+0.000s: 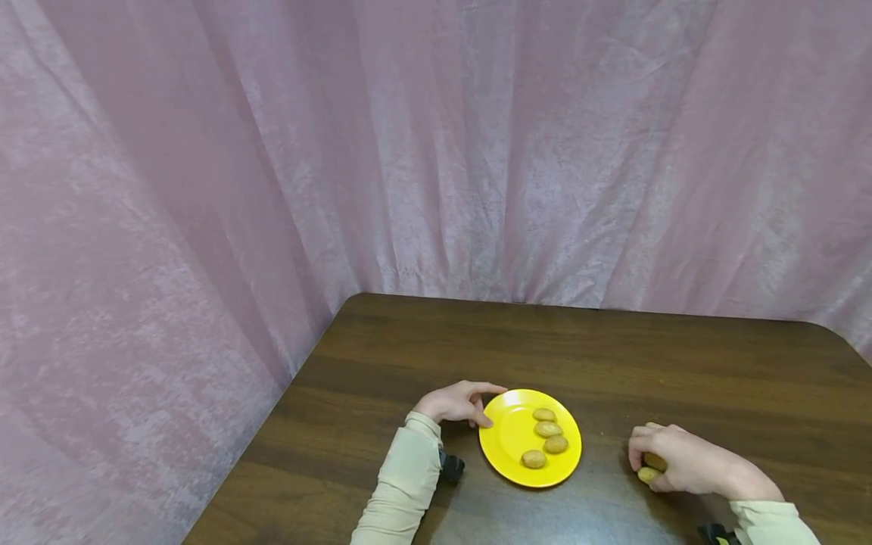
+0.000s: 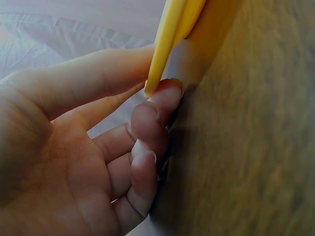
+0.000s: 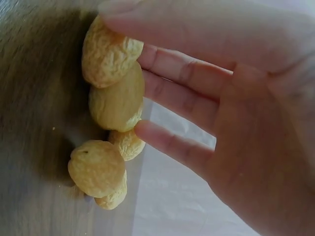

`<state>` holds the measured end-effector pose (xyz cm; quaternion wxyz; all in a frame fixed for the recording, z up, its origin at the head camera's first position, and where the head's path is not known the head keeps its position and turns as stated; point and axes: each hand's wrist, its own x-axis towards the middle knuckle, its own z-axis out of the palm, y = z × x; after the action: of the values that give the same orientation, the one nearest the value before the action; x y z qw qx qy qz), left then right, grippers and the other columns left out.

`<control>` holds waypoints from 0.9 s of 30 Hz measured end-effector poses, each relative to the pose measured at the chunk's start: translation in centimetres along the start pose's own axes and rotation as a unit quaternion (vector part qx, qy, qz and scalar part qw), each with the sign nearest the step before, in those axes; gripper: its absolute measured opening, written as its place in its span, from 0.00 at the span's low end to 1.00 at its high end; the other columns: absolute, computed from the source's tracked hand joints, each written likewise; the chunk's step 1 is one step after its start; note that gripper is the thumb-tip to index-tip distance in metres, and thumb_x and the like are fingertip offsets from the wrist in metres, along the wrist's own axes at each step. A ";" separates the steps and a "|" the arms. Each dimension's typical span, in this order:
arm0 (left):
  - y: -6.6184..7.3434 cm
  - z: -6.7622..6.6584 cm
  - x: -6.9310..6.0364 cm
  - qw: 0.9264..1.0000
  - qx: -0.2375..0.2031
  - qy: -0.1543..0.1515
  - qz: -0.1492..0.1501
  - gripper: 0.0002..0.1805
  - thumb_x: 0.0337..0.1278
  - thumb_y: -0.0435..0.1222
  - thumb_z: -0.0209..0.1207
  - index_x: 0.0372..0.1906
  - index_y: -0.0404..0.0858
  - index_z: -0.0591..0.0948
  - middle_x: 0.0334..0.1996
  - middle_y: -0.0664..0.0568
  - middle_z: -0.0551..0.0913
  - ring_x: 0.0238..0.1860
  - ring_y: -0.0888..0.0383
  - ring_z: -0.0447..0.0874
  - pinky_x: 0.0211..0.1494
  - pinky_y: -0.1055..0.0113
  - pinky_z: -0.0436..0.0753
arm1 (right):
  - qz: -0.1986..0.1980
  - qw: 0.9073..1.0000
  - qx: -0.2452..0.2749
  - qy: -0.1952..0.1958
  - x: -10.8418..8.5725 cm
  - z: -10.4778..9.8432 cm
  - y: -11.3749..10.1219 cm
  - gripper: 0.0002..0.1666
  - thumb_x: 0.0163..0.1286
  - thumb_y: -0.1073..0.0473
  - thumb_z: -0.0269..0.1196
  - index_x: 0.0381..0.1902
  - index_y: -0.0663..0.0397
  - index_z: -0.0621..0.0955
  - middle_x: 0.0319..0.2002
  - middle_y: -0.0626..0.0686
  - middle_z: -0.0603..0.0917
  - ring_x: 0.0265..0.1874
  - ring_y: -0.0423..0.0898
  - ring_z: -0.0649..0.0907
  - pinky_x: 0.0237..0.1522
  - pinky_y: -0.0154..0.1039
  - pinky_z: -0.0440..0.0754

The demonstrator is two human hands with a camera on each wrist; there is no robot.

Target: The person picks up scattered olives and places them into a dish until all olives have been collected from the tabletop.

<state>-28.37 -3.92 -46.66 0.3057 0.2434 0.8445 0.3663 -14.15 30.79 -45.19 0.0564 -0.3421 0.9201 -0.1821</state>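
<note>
A yellow plate (image 1: 507,435) lies on the table with several small potatoes (image 1: 548,429) on its right half. At the plate's left rim, my left hand (image 1: 461,403) pinches the edge; the left wrist view has the thumb over the rim (image 2: 165,49) and fingertips beneath it. Right of the plate, my right hand (image 1: 688,458) is curled over more potatoes (image 1: 649,475) on the tabletop. In the right wrist view the thumb presses on one wrinkled potato (image 3: 108,54), fingers lie behind the group, and another potato (image 3: 97,168) sits past the little finger.
The dark wooden table (image 1: 477,341) extends behind and to both sides of the plate. Pink curtains (image 1: 436,151) hang along its far and left edges. A small black device (image 1: 451,465) sits at the left wrist.
</note>
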 end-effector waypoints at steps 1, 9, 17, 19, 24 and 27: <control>0.0 0.0 0.0 1.000 0.001 0.001 0.000 0.34 0.50 0.30 0.67 0.65 0.50 0.75 0.21 0.53 0.76 0.23 0.59 0.74 0.30 0.70 0.74 | -0.006 1.000 -0.006 0.007 0.1 0.0 0.0 0.18 0.49 0.63 0.73 0.28 0.38 0.75 0.30 0.34 0.71 0.30 0.29 0.66 0.30 0.30 0.62; 0.0 0.0 0.2 1.000 0.002 0.002 -0.004 0.33 0.51 0.31 0.67 0.65 0.50 0.75 0.22 0.53 0.76 0.23 0.58 0.74 0.31 0.70 0.74 | -0.030 0.999 -0.011 0.037 0.3 0.4 0.2 0.17 0.52 0.62 0.72 0.28 0.38 0.75 0.26 0.31 0.71 0.27 0.26 0.66 0.27 0.27 0.64; 0.1 0.2 0.0 1.000 0.000 0.001 -0.008 0.33 0.51 0.30 0.67 0.65 0.51 0.75 0.22 0.53 0.76 0.24 0.58 0.74 0.31 0.70 0.73 | -0.032 0.998 0.023 0.058 0.5 0.4 0.0 0.15 0.55 0.65 0.70 0.31 0.42 0.76 0.27 0.34 0.72 0.26 0.25 0.68 0.25 0.25 0.68; 0.1 0.2 0.0 1.000 -0.001 0.001 -0.007 0.33 0.51 0.30 0.67 0.65 0.51 0.75 0.22 0.53 0.76 0.24 0.58 0.74 0.31 0.70 0.74 | -0.031 0.997 0.025 0.067 0.5 0.3 0.0 0.14 0.55 0.66 0.70 0.31 0.43 0.76 0.28 0.35 0.72 0.26 0.25 0.68 0.24 0.26 0.69; 0.2 0.0 0.0 1.000 0.001 0.001 -0.008 0.33 0.51 0.31 0.67 0.65 0.51 0.75 0.22 0.52 0.77 0.24 0.58 0.74 0.31 0.70 0.74 | -0.045 0.994 0.010 0.099 0.6 0.1 -0.1 0.15 0.55 0.67 0.70 0.31 0.44 0.76 0.28 0.35 0.72 0.26 0.24 0.68 0.24 0.24 0.68; 0.2 0.0 0.0 1.000 0.003 0.000 -0.007 0.33 0.51 0.31 0.67 0.65 0.51 0.75 0.22 0.53 0.76 0.24 0.58 0.74 0.31 0.70 0.74 | -0.056 0.990 -0.010 0.132 0.8 0.1 -0.3 0.18 0.53 0.69 0.70 0.32 0.43 0.76 0.28 0.35 0.72 0.26 0.24 0.69 0.25 0.24 0.68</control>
<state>-28.33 -3.82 -46.55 0.3078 0.2384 0.8471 0.3616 -14.50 30.05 -45.16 -0.0795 -0.3665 0.9006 -0.2195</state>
